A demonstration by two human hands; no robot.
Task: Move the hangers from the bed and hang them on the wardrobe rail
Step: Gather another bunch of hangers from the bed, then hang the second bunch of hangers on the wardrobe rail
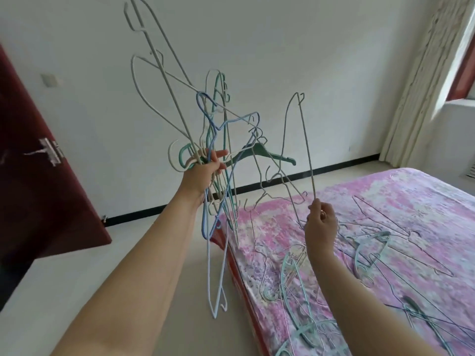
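Note:
My left hand [205,172] is raised in front of the wall and grips a tangled bundle of wire hangers [218,129], white, blue and teal, by their hooks. Their frames stick up and dangle down past my forearm. My right hand [321,224] is over the bed and pinches the thin bar of a grey wire hanger [305,150] that stands upright, hook end at the top. Several more hangers [372,242] lie scattered on the pink flowered bed cover [424,201]. No wardrobe rail is in view.
A dark red door [38,176] with a metal handle stands open on the left. The bed's red side edge [231,258] runs toward me beside bare pale floor [77,273]. A curtain [421,80] and window corner are at the far right.

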